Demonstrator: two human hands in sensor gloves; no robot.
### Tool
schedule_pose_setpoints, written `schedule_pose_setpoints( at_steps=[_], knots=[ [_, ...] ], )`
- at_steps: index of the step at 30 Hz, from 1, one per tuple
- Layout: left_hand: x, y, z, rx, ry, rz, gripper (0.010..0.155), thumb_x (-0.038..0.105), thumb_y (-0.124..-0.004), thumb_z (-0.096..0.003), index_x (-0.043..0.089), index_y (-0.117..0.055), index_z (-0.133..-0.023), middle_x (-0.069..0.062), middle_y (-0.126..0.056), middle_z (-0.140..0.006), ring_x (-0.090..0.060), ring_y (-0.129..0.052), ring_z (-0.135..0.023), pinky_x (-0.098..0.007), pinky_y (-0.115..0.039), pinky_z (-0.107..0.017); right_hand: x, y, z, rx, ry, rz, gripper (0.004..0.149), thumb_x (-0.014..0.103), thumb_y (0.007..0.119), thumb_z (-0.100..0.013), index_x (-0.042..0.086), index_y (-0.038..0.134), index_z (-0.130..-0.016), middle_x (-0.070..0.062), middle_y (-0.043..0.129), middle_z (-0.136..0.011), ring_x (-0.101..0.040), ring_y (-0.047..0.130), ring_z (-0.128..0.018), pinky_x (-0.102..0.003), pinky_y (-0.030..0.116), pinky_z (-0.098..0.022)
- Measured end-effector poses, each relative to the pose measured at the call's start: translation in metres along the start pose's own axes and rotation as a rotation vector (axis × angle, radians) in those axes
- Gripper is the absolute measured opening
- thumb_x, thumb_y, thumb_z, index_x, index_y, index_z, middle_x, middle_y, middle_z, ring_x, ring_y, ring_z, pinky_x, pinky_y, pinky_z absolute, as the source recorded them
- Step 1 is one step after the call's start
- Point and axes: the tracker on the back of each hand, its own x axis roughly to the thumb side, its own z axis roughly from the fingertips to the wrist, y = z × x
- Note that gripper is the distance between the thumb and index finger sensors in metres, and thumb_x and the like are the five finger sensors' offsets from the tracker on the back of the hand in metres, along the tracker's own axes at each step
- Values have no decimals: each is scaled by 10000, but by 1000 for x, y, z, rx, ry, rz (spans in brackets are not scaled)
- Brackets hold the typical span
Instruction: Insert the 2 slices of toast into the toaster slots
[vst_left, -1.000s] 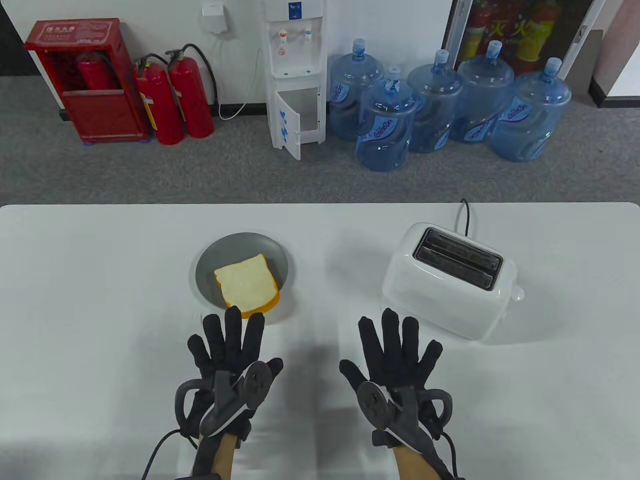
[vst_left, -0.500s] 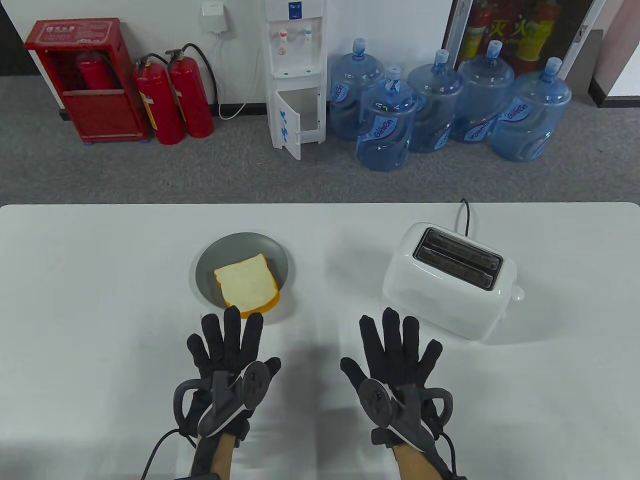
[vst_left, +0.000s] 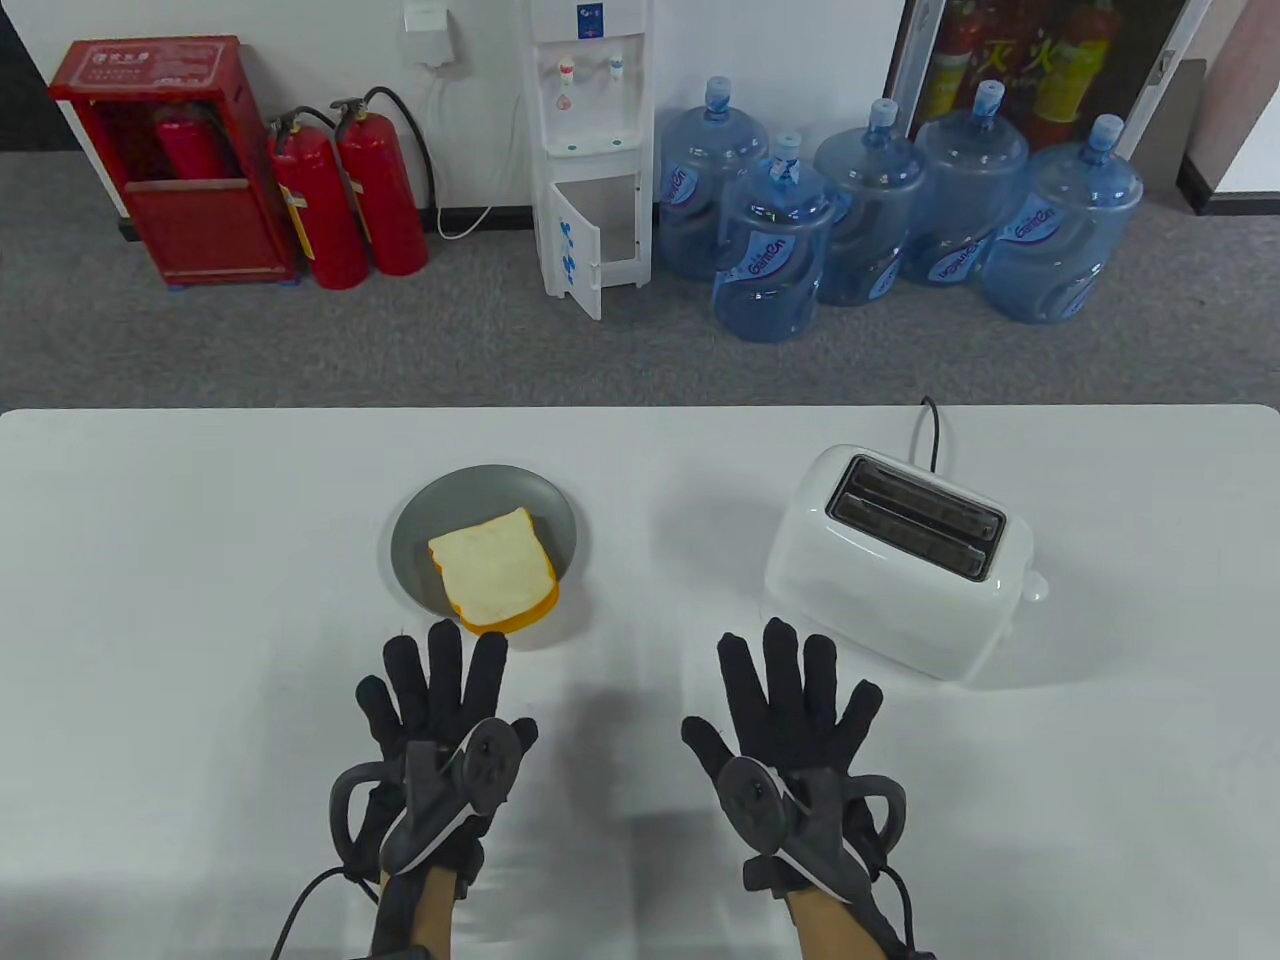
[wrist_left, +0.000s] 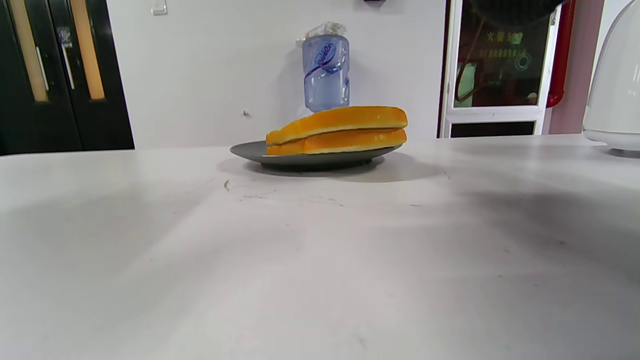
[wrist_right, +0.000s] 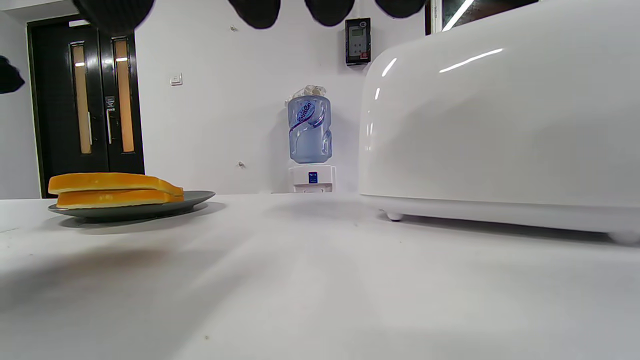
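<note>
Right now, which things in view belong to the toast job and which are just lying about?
Job: two stacked toast slices on round grey plate; white two-slot toaster; open left hand; open right hand.

Lying about: blue water jugs, red extinguishers, white water dispenser.

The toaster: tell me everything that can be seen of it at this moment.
The toaster is a glossy white two-slot model with rounded corners, plastic by its look. It stands upright on small feet on the white table, turned at an angle. Both dark slots are empty. A white knob juts from its right end, and a black cord leaves behind. Neither hand touches it.
</note>
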Motion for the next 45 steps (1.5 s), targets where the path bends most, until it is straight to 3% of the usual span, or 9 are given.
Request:
schedule_pose_setpoints(
  at_steps=[8, 15, 27, 37, 45],
  knots=[
    [-4, 18, -19, 53, 5, -52, 762, 582, -688, -547, 427, -264, -1160, -12, -229, -1256, -402, -182, -1151, -571, -255, -814, 3, 1, 0, -3, -18, 16, 772, 700, 479, -666, 283, 266, -1280, -165, 186, -1340, -504, 236, -1185, -813, 244, -704],
    [-3, 29, -55, 8, 10, -117, 744, 531, -749, -539, 423, -338, -1150, 40, -333, -1245, -331, -309, -1170, -493, -333, -829, 8, 3, 1, 14, -42, 26, 769, 700, 482, -665, 289, 266, -1279, -159, 193, -1343, -500, 237, -1188, -808, 244, -711],
    [1, 23, -114, -217, -56, -178, 740, 484, -815, -517, 416, -410, -1133, 84, -440, -1220, -245, -430, -1166, -424, -434, -826, 8, 2, 0, 26, -46, 34, 766, 696, 485, -668, 288, 270, -1280, -162, 227, -1345, -498, 268, -1190, -806, 249, -712],
    [-9, 10, -128, -280, -56, -223, 741, 437, -857, -507, 418, -440, -1119, 102, -510, -1201, -197, -517, -1159, -402, -488, -826, 8, 1, -2, 43, -46, 30, 765, 696, 487, -669, 288, 275, -1281, -164, 261, -1346, -492, 296, -1193, -803, 255, -716],
    [3, -2, -131, -278, -109, -319, 758, 433, -866, -493, 416, -432, -1115, 116, -529, -1195, -180, -537, -1159, -401, -479, -831, 8, 2, -3, 53, -49, 32, 763, 695, 487, -670, 288, 277, -1280, -165, 266, -1345, -492, 305, -1192, -802, 259, -715]
  ],
)
